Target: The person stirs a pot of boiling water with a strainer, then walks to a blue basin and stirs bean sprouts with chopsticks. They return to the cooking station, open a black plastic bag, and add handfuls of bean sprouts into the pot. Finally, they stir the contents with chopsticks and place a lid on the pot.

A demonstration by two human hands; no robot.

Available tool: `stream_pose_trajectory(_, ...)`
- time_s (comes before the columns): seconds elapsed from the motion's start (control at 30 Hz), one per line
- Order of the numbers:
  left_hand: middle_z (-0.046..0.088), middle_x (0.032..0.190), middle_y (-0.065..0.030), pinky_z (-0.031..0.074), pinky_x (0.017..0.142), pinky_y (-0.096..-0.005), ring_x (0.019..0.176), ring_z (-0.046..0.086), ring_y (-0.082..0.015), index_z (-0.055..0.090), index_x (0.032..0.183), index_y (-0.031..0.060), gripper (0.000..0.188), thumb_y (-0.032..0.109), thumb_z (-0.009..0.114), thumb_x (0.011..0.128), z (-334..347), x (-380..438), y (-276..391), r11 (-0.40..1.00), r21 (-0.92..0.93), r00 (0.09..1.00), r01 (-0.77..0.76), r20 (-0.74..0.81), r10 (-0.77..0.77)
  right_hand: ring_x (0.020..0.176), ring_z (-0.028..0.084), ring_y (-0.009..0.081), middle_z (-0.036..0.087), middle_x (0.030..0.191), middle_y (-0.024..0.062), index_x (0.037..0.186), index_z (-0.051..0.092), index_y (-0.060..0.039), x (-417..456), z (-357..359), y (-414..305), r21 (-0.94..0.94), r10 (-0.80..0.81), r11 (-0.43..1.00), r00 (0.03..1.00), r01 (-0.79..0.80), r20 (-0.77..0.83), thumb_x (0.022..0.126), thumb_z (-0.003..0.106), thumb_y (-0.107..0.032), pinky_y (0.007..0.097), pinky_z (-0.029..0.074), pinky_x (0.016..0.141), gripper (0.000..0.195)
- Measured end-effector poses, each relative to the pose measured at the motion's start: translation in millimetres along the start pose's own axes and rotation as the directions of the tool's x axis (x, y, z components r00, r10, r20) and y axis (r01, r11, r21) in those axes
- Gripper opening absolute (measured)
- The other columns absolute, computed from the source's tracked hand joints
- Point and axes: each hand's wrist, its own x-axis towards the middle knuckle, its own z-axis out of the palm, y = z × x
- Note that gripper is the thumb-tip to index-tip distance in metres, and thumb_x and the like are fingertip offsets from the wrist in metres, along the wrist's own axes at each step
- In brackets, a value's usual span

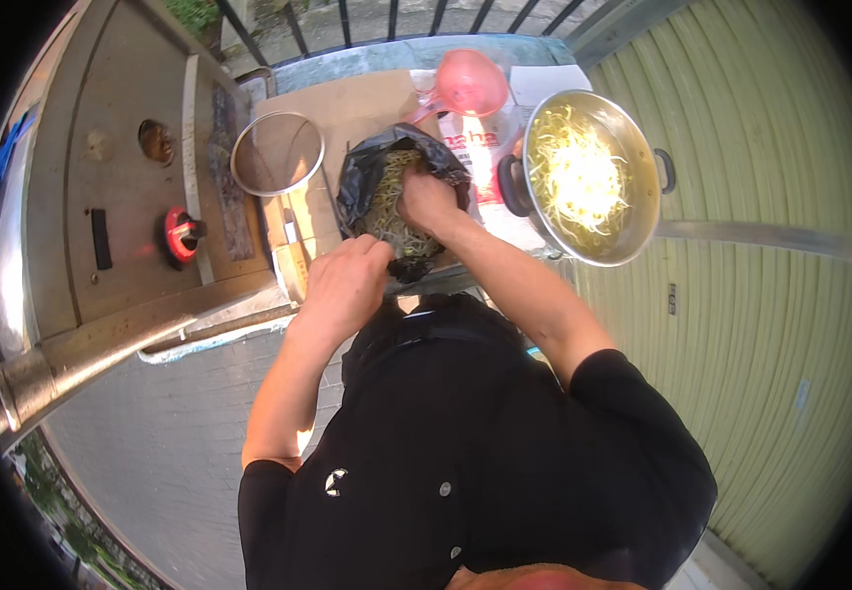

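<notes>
A black plastic bag stands open in front of me with bean sprouts inside. My left hand grips the bag's near left edge, its fingers curled over the plastic. My right hand reaches into the bag's mouth among the sprouts. Its fingertips are hidden there, so whether it holds any sprouts is unclear. To the right, a metal pot with dark side handles contains a pile of pale sprouts, brightly sunlit in the middle.
Left of the bag lies a round metal-rimmed sieve on flattened cardboard. Behind the bag is a pink plastic dipper. A metal cabinet with a red knob borders the left; a green ribbed shutter borders the right.
</notes>
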Motion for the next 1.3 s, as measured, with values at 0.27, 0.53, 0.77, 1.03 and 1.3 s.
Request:
stream_pose_trajectory(0.27, 0.07, 0.098, -0.0109, 0.057, 0.08, -0.0476, 0.097, 0.071, -0.0348, 0.07, 0.102, 0.0064, 0.014, 0.005, 0.072, 0.088, -2.5, -0.1, 2.0, 1.0, -0.004, 1.0, 0.022, 0.004, -0.022, 0.091, 0.078, 0.0442, 0.078, 0.097, 0.0285, 0.108, 0.07, 0.0036, -0.3, -21.5, 8.9, 0.07, 0.026, 0.997, 0.998, -0.03, 0.049, 0.085, 0.068, -0.011, 0.0547, 0.062, 0.082, 0.028)
stream_pose_trajectory(0.53, 0.071, 0.098, -0.0103, 0.057, 0.079, -0.0472, 0.096, 0.072, -0.0347, 0.07, 0.101, 0.0065, 0.015, 0.005, 0.075, 0.086, -3.4, 1.2, 0.6, 1.0, 0.012, 1.0, 0.003, 0.014, -0.003, 0.093, 0.079, 0.043, 0.078, 0.099, 0.0272, 0.11, 0.069, 0.0019, 8.4, 12.5, 16.5, 0.004, -0.022, 1.0, 0.999, 0.023, -0.032, 0.087, 0.068, -0.012, 0.0529, 0.063, 0.081, 0.027)
stream_pose_trajectory(0.77, 0.069, 0.096, -0.0101, 0.057, 0.079, -0.0473, 0.096, 0.071, -0.0338, 0.068, 0.099, 0.006, 0.012, 0.006, 0.071, 0.088, -1.5, -5.5, -8.9, 1.0, 0.016, 1.0, -0.025, -0.005, 0.025, 0.095, 0.073, 0.0499, 0.075, 0.102, 0.028, 0.114, 0.072, -0.0045, -22.7, -51.8, 10.8, 0.099, -0.041, 0.994, 0.997, 0.047, -0.067, 0.085, 0.062, -0.005, 0.06, 0.058, 0.084, 0.031)
stream_pose_trajectory(1.03, 0.068, 0.093, -0.0102, 0.056, 0.076, -0.0481, 0.094, 0.071, -0.0334, 0.066, 0.095, 0.0063, 0.008, 0.006, 0.069, 0.088, -1.8, -5.2, -13.7, 0.999, 0.017, 0.998, -0.037, -0.045, 0.037, 0.1, 0.072, 0.0463, 0.075, 0.108, 0.0249, 0.115, 0.071, -0.0019, -53.5, -107.8, -4.6, 0.15, -0.161, 0.974, 0.984, 0.17, -0.071, 0.083, 0.069, -0.005, 0.0523, 0.057, 0.089, 0.033)
stream_pose_trajectory(1.3, 0.068, 0.093, -0.0103, 0.056, 0.077, -0.0483, 0.094, 0.071, -0.0341, 0.067, 0.094, 0.0061, 0.007, 0.008, 0.068, 0.088, -0.1, -4.0, -20.4, 0.999, 0.034, 0.998, -0.033, -0.057, 0.034, 0.084, 0.073, 0.0189, 0.078, 0.096, 0.0112, 0.118, 0.073, -0.0037, -75.1, -160.9, -19.0, 0.386, -0.042, 0.922, 0.998, 0.024, 0.04, 0.088, 0.08, -0.006, 0.0358, 0.057, 0.078, 0.031)
